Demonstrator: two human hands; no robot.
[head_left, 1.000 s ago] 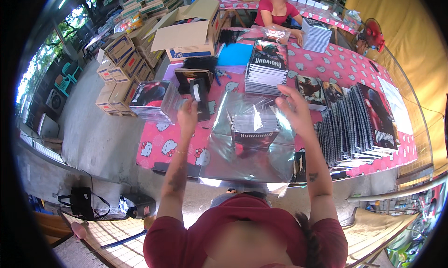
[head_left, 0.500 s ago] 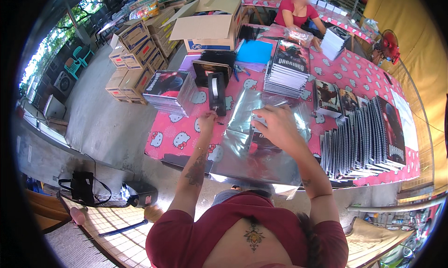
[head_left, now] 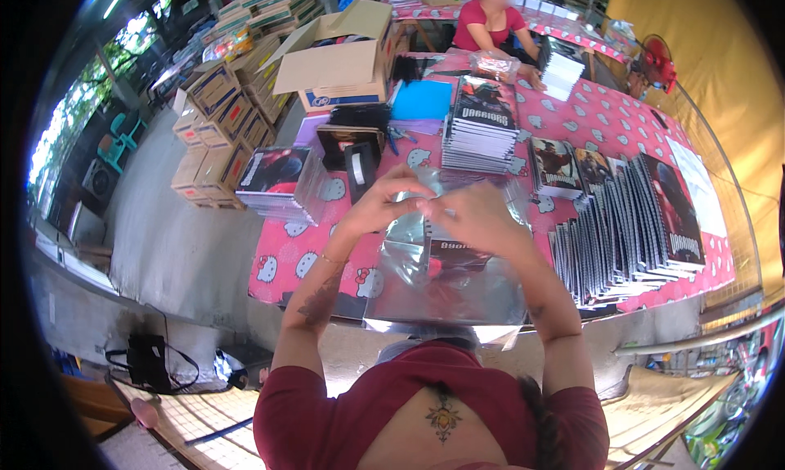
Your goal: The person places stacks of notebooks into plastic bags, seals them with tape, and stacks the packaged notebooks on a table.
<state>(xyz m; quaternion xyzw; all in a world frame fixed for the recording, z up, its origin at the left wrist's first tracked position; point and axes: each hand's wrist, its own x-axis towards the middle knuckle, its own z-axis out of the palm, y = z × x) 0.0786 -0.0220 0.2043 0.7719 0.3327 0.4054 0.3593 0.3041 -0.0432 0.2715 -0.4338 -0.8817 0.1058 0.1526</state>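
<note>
In front of me a spiral notebook (head_left: 458, 261) with a dark and red cover lies under a clear plastic sheet (head_left: 409, 294). My left hand (head_left: 384, 200) is over its far left part, thumb and fingers pinched; whatever is between them is too small to make out. Close against it, fingertips nearly meeting, my right hand (head_left: 476, 216) has its fingers closed down on the plastic at the notebook's far edge. A black tape dispenser (head_left: 360, 169) stands just beyond my left hand.
Wrapped notebooks (head_left: 276, 175) are stacked at left. Another notebook stack (head_left: 482, 130) stands beyond my hands, and a leaning row of spiral notebooks (head_left: 625, 233) fills the right. An open carton (head_left: 343, 81) sits at the back. A co-worker (head_left: 495, 24) sits across the table, hand beside notebooks.
My left hand has moved from the tape dispenser's front rightward to meet my right hand over the plastic. My right hand's fingers have drawn in. The view has shifted slightly.
</note>
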